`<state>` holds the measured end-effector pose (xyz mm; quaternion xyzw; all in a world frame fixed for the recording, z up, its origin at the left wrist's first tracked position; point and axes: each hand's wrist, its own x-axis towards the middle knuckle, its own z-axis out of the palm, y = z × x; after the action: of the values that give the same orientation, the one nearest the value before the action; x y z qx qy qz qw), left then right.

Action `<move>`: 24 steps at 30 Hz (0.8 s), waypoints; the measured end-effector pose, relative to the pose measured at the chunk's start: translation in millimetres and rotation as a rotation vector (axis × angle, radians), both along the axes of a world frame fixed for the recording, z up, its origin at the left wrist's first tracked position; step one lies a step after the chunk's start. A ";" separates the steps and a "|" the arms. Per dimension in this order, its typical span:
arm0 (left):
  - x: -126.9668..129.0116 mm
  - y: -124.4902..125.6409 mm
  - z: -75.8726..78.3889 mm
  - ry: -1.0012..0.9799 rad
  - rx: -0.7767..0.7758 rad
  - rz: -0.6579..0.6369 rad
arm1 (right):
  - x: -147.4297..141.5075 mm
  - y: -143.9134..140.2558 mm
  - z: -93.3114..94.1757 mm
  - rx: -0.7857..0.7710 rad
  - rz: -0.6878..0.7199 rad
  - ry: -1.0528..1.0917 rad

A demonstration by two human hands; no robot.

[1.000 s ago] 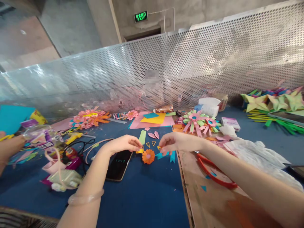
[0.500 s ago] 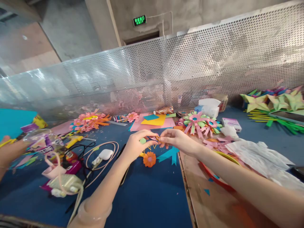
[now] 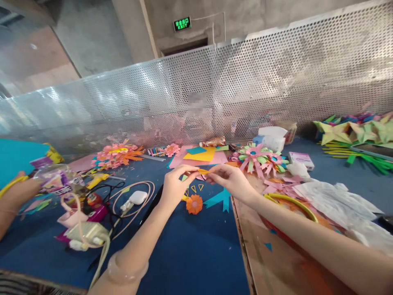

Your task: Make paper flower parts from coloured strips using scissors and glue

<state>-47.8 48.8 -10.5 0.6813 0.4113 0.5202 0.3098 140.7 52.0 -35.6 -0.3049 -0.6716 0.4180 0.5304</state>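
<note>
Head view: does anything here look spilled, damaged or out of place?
Nothing looks damaged. Paper offcuts lie scattered over the blue table around the orange paper flower. The left hand and right hand pinch a small yellow paper piece between them.

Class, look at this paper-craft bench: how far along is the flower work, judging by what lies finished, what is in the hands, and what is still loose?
Done: one small orange paper flower lies finished on the blue table, with bigger flowers behind. In hand: the left hand and right hand pinch a small yellow paper piece between them. Left: loose yellow triangles, pink petals and a teal cut-out remain unassembled.
</note>
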 end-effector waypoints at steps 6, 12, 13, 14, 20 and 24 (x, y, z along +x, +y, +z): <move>10.9 1.3 -7.3 -0.284 -0.291 -0.195 | -0.3 -6.4 -3.7 0.296 -0.194 -0.075; 9.5 0.8 -9.5 -0.480 -0.486 -0.379 | -2.6 -12.9 0.3 0.497 -0.263 -0.129; 9.1 0.8 -9.9 -0.504 -0.504 -0.397 | -3.1 -13.6 0.3 0.513 -0.268 -0.137; 8.9 0.8 -10.2 -0.525 -0.518 -0.410 | -3.7 -14.1 0.1 0.525 -0.273 -0.145; 8.2 1.8 -12.8 -0.574 -0.540 -0.446 | -6.5 -15.8 -3.5 0.562 -0.309 -0.197; 8.1 1.9 -13.3 -0.562 -0.527 -0.459 | -6.3 -16.5 -5.9 0.582 -0.344 -0.249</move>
<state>-39.7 50.7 -23.8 0.4850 0.2678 0.4805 0.6798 134.4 35.5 -41.6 -0.2983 -0.7609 0.0734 0.5715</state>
